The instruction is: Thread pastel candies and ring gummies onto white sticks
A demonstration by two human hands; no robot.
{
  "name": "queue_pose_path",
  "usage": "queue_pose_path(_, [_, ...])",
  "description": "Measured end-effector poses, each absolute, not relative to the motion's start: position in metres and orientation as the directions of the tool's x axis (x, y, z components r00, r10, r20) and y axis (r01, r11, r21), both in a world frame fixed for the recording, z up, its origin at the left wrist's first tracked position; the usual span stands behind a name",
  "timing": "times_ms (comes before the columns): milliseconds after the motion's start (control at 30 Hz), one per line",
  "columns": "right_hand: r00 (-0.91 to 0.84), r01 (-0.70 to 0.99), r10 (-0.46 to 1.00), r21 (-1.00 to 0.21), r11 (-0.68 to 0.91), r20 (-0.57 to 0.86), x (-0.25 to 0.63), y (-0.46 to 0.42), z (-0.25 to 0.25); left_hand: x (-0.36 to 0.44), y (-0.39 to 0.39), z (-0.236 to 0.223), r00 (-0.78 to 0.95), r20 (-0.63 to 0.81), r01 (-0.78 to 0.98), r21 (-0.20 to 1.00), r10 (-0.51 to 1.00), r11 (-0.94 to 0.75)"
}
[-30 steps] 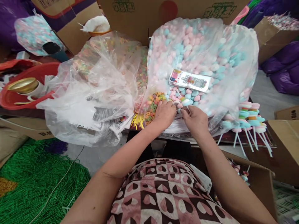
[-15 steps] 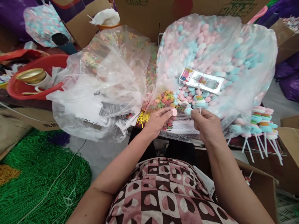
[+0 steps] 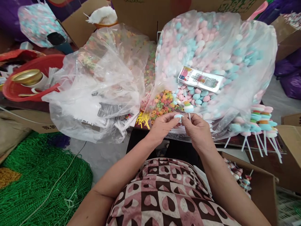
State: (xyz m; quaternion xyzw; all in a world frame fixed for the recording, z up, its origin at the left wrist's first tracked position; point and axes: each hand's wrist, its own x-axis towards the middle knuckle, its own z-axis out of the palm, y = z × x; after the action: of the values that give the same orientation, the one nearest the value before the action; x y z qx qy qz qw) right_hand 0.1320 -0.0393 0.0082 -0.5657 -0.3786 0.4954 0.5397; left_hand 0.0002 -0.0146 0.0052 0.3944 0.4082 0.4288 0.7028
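In front of the open candy bag, my left hand [image 3: 162, 126] and my right hand [image 3: 198, 126] meet, fingers pinched. A pale blue marshmallow [image 3: 178, 117] sits between the thumbs, gripped by the left fingertips and touched by the right thumb. My right hand also holds a white stick topped by a marshmallow and gummy-ring skewer [image 3: 188, 106]. Right behind the hands lie loose gummy rings [image 3: 162, 103] and pink and blue marshmallows [image 3: 198, 96]. Whether a pink marshmallow is still in the left fingers is hidden.
A banded stack of printed cards [image 3: 201, 79] lies on the big marshmallow bag [image 3: 211, 40]. Finished skewers [image 3: 263, 121] overhang the table's right edge. Left are a crumpled clear bag [image 3: 113, 72], a red basin [image 3: 21, 96] and green cords [image 3: 47, 179]. An open carton [image 3: 261, 188] stands below right.
My hands have come together from apart. The pink marshmallow seen in my left fingertips no longer shows; the blue one is now between both thumbs. The skewer stays with my right hand.
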Motion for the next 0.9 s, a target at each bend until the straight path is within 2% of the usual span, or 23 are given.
queue_pose_path(167, [0.113,-0.146,0.976,-0.974,-0.171,-0.189,0.141,-0.069,0.015,-0.003,-0.007,0.008,0.189,-0.364,-0.355,0.84,0.912,0.409])
queue_pose_path(300, [-0.036,0.029,0.962,-0.962,-0.271,-0.272,0.152,-0.103,0.02,-0.009,-0.003,0.012,0.262,-0.354,-0.459,0.772,0.898,0.439])
queue_pose_path(467, [-0.03,0.153,0.974,-0.964,-0.216,-0.223,0.156,-0.12,0.019,-0.008,-0.005,0.009,0.298,-0.335,-0.46,0.77,0.894,0.442])
queue_pose_path(733, [0.027,0.16,0.956,-0.942,-0.294,-0.293,0.153,-0.114,0.02,-0.009,-0.006,-0.002,0.272,-0.259,-0.341,0.874,0.927,0.345])
queue_pose_path(833, [0.039,0.15,0.94,-0.928,-0.34,-0.339,0.155,-0.115,0.02,-0.01,-0.008,-0.002,0.229,-0.163,-0.192,0.959,0.96,0.209])
queue_pose_path(900, [0.049,0.14,0.93,-0.92,-0.367,-0.364,0.156,-0.116,0.02,-0.01,-0.011,-0.001,0.199,-0.031,-0.033,0.999,0.979,0.039])
